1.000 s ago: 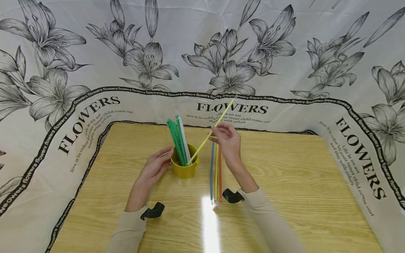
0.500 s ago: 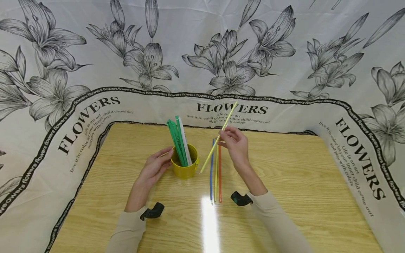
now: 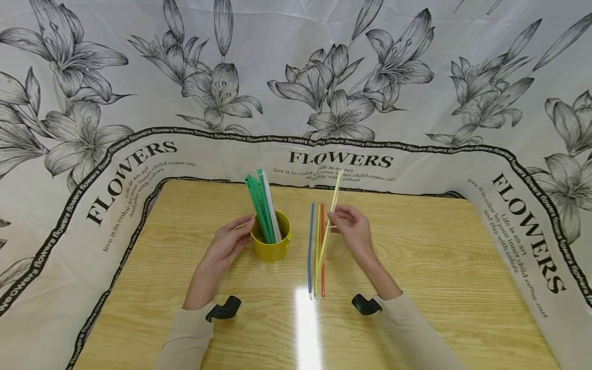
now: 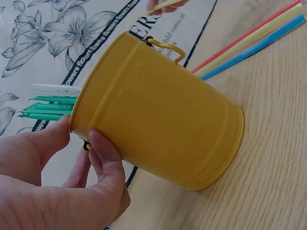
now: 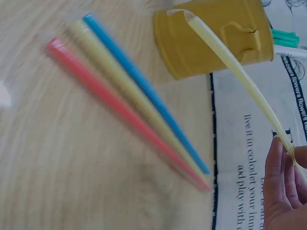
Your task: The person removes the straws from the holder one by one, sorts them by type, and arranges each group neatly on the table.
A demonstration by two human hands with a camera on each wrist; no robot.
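My left hand (image 4: 91, 177) holds the yellow metal bucket (image 4: 163, 110) at its rim, beside one handle joint. Thumb and fingers meet the bucket's side there. Upright in the bucket lean several slim green wrapped sticks (image 3: 260, 210) and a white one (image 3: 271, 205). On the right, my right hand (image 3: 353, 228) pinches a yellow straw (image 5: 235, 67) in clear film between thumb and fingertips. This straw slants down over the straws on the table. Those are a blue straw (image 3: 310, 246), another yellow straw (image 5: 120, 86) and a red straw (image 5: 115, 103), side by side, also in film.
A pale wooden table (image 3: 439, 267) carries everything. Behind and along its sides hangs a white cloth (image 3: 259, 154) printed with flowers and lettering. Each wrist wears a black camera mount (image 3: 224, 308). A bright light reflection lies on the table's front middle.
My right hand has moved right and toward the front with the yellow straw, whose lower end has gone from the bucket to above the lying straws. My left hand stays at the bucket.
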